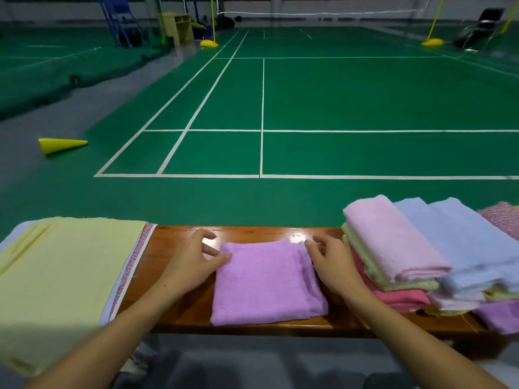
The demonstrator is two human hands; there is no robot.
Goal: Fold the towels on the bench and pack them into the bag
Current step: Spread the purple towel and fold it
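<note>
A folded purple towel (265, 284) lies flat on the glossy wooden bench (179, 307), in the middle. My left hand (193, 262) rests at its far left corner, thumb and fingertips touching the cloth edge. At the far right corner is my right hand (331, 262), its fingers loosely curled against the fold. To the right sits a pile of towels (398, 254): pink on top, then green and red, with light blue and purple ones beside them. A pale yellow cloth (61, 279), perhaps the bag, lies on the left end.
Beyond the bench stretches a green badminton court with white lines. A yellow cone (60, 144) lies on its side on the grey floor at the left. Net posts with yellow bases (209, 43) stand far back.
</note>
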